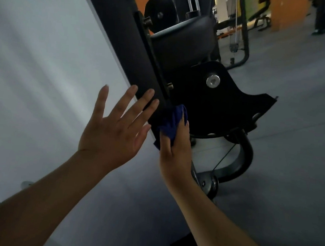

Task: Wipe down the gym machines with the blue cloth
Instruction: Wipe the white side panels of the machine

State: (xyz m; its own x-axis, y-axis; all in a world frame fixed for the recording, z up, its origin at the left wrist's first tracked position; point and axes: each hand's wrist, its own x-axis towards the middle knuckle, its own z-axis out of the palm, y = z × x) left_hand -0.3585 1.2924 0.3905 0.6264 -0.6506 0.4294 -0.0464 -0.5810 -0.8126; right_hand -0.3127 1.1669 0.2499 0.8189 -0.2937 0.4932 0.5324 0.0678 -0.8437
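Note:
A dark gym machine fills the middle of the head view, with a long black upright post (125,46) running from the top down to the centre. My right hand (177,150) is shut on the blue cloth (170,123) and presses it against the lower end of that post, beside a black side plate (218,108) with a silver bolt (213,81). My left hand (115,126) is open with fingers spread, its fingertips resting against the left side of the post just above the cloth.
A pale grey panel (44,62) stands left of the post. A black padded seat (183,39) sits behind it. A curved black tube foot (241,160) rests on the grey floor (305,136). Other machines and an orange pillar (287,12) stand at the back.

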